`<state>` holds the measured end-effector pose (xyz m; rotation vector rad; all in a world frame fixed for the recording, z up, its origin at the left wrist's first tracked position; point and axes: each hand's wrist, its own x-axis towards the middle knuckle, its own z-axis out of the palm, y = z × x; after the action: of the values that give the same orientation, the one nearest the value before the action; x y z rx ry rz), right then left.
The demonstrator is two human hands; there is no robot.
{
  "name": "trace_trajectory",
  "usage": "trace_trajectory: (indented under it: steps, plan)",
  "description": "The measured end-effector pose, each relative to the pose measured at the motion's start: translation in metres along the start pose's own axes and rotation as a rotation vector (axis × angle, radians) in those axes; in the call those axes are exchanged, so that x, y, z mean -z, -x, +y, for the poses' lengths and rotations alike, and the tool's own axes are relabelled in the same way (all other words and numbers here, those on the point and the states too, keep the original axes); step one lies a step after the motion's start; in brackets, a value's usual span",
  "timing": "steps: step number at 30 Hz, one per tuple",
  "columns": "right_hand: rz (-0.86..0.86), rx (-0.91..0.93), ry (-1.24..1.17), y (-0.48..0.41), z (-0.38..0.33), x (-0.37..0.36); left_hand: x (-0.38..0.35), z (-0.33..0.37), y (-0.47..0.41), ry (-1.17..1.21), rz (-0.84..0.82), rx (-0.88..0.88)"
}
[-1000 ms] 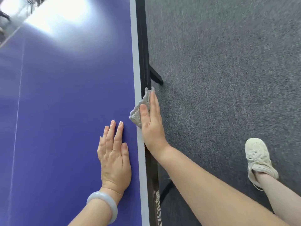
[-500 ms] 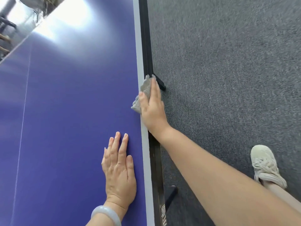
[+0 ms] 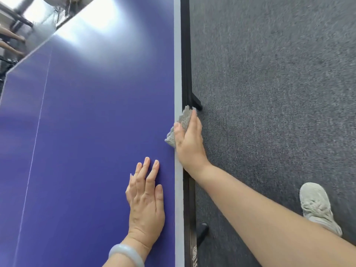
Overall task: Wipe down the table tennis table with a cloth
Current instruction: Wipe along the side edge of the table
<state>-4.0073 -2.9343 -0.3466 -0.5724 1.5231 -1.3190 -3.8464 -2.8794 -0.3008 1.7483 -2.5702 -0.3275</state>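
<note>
Two hands: left hand (image 3: 146, 201) flat, released, on blue table tennis table (image 3: 86, 132).
Wiping: right hand (image 3: 189, 143) pinches fluffy grey cloth (image 3: 183, 118) over the table's right edge; I'd keep pressure even.

The right grip (image 3: 189, 143) is covering most of the grey fluffy cloth (image 3: 182, 120), leaving only fringes showing ahead of it and by its thumb. The purple-blue counter (image 3: 86, 132) is running off the frame left of the left grip (image 3: 146, 199). Behind the right grip, white lettering (image 3: 193, 253) on the dark frame rail (image 3: 186, 54) is blurring beyond reading, and the bare forearm (image 3: 269, 218) is hiding the heel end of the pale lace-up shoe (image 3: 316, 205).
</note>
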Motion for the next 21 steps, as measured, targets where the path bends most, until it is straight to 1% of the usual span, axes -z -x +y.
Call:
trace_trajectory:
  steps: [3,6,8,10,13,15,18,21]
  plan:
    - [-0.102,0.008,-0.023,-0.004,0.003,0.007,0.015,-0.003,-0.015,0.034,0.038,-0.037]
    - [-0.101,-0.008,-0.020,0.000,0.003,0.008,0.024,0.003,-0.060,0.020,0.084,-0.100]
    - [-0.090,-0.008,-0.021,0.001,0.002,0.007,0.024,0.015,-0.105,0.002,0.092,-0.111]
    - [-0.092,0.005,-0.018,0.003,0.002,0.007,0.020,0.029,-0.156,-0.020,0.092,-0.095]
    - [-0.090,0.029,-0.021,0.002,0.006,0.008,0.012,0.045,-0.218,-0.059,0.043,-0.007]
    - [-0.091,0.049,-0.032,0.003,0.009,0.008,0.006,0.048,-0.234,-0.051,0.029,0.040]
    - [-0.097,0.110,0.005,0.002,0.008,0.007,0.003,0.047,-0.232,0.004,0.078,0.019]
    - [-0.080,0.159,0.024,-0.033,-0.005,0.010,0.004,0.044,-0.234,0.045,0.111,0.015]
